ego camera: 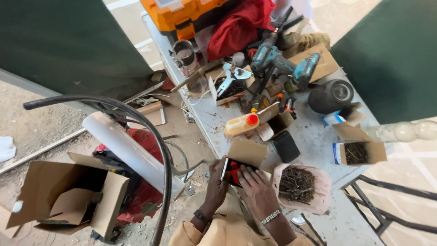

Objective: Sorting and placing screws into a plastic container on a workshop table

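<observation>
Cardboard box (243, 157) at counter (318, 136) edge, left hand (217, 182) gripping its side, right hand (255, 184) flat on red contents; likely tipping off, or knocking nail bag (298, 187).

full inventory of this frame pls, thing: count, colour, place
small cardboard box: 1, brown, open, table's near edge, under both hands
bag of nails: 1, pink bag, dark nails, right of the hands
box of screws: 1, brown and blue, table's right side
black block: 1, black, behind the bag
bottle: 1, yellowish with red cap, lying mid-table
power drills: 2, teal and black, far middle
round black object: 1, right of the drills
red cloth: 1, far end
tool case: 1, orange, far end
metal cup: 1, far left edge
large cardboard box: 1, brown, on the ground, left
white roll: 1, beside the table
table: 1, pale, stained
left hand: on the box's left side
right hand: on the box's contents
</observation>
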